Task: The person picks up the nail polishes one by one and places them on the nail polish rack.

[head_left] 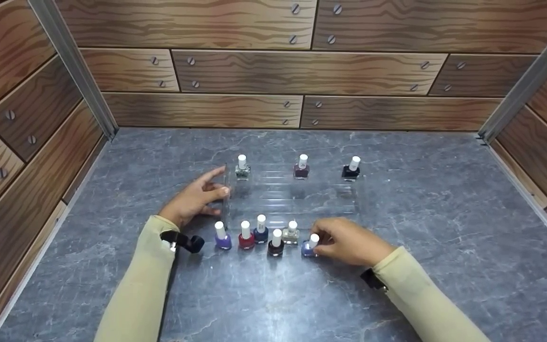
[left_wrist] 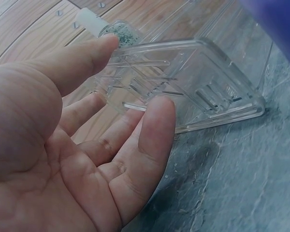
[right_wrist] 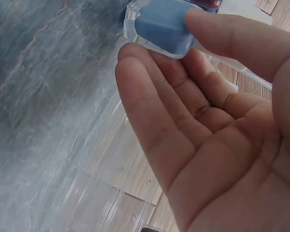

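My right hand [head_left: 347, 240] pinches a blue nail polish bottle [head_left: 308, 249] with a white cap at the right end of the near bottles. That bottle's glass [right_wrist: 164, 26] shows between thumb and fingers in the right wrist view. My left hand [head_left: 196, 197] has its fingers spread and touches the left end of a clear ribbed plastic rack [left_wrist: 208, 82]. On the rack's far side stand three nail polish bottles: green glitter [head_left: 242, 172], dark mauve [head_left: 301, 171] and black [head_left: 351, 172].
In front of the rack stand purple [head_left: 223, 241], red [head_left: 246, 240], navy [head_left: 260, 234], dark [head_left: 276, 248] and clear glittery [head_left: 291, 235] nail polish bottles, all white-capped. Wood-patterned walls [head_left: 273, 71] enclose the grey marbled tabletop [head_left: 444, 204] at the back and sides.
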A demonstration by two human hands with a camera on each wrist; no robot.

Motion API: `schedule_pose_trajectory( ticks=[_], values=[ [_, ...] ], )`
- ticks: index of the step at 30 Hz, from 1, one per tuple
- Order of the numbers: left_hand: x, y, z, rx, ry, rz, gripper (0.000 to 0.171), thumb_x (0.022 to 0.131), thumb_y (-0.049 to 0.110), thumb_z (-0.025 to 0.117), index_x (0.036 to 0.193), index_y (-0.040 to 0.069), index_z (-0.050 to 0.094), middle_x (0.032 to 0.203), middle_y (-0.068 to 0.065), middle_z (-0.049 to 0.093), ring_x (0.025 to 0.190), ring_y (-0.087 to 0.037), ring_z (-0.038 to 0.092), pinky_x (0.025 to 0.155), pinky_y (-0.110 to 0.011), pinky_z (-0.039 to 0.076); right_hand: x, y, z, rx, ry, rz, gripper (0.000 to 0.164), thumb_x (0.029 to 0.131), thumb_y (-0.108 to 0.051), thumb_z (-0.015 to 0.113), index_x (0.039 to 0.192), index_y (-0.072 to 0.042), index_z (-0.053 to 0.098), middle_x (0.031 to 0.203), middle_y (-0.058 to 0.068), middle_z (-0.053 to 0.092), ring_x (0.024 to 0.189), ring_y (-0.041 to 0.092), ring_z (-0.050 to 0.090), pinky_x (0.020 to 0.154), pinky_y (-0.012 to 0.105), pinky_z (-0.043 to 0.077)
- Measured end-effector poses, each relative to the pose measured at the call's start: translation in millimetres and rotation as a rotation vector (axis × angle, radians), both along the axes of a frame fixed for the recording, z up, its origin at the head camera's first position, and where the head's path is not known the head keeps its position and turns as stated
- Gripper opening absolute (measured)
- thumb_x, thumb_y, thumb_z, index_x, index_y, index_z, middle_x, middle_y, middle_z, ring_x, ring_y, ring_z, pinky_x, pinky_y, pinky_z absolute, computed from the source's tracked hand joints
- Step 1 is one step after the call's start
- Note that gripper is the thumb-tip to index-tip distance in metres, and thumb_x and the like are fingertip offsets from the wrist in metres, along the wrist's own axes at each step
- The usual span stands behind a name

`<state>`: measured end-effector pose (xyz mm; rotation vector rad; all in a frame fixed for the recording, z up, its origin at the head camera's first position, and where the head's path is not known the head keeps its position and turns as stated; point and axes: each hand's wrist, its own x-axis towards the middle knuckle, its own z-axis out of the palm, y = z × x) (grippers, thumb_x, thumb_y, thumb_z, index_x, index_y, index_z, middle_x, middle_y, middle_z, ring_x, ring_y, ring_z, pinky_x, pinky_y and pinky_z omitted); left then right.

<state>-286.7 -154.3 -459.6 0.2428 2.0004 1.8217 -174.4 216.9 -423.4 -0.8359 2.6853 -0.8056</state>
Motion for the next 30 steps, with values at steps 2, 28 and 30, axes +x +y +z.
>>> schedule_pose_trajectory(
  ticks=[2, 28, 30],
  values=[
    [0.7, 0.5, -0.7, 0.000, -0.001, 0.004, 0.083, 0.096, 0.026, 0.075, 0.164, 0.028, 0.028, 0.144, -0.016, 0.056, 0.121, -0.029, 0.061, 0.082, -0.036, 0.064, 0.5, 0.2, -0.7, 0.005, 0.001, 0.006, 0.014, 0.090, -0.012, 0.078, 0.099, -0.011, 0.068, 0.094, -0.004, 0.068, 0.088, 0.013, 0.065, 0.082, 0.034, 0.060],
    [0.8, 1.6, 0.4, 0.006, -0.002, 0.010, 0.082, 0.096, 0.025, 0.075, 0.164, 0.028, 0.028, 0.145, -0.017, 0.055, 0.121, -0.030, 0.061, 0.081, -0.035, 0.064, -1.0, 6.0, 1.3, 0.010, -0.008, 0.070, 0.016, 0.092, -0.012, 0.075, 0.105, -0.009, 0.065, 0.096, -0.004, 0.065, 0.088, 0.012, 0.060, 0.081, 0.034, 0.058],
    [0.6, 0.7, -0.1, 0.007, -0.002, 0.009, 0.082, 0.097, 0.024, 0.075, 0.164, 0.028, 0.028, 0.145, -0.017, 0.055, 0.121, -0.030, 0.061, 0.080, -0.035, 0.064, -1.6, 5.4, 1.3, 0.012, -0.017, 0.071, 0.016, 0.092, -0.012, 0.075, 0.105, -0.009, 0.065, 0.097, -0.003, 0.065, 0.088, 0.012, 0.061, 0.081, 0.034, 0.059]
  ],
)
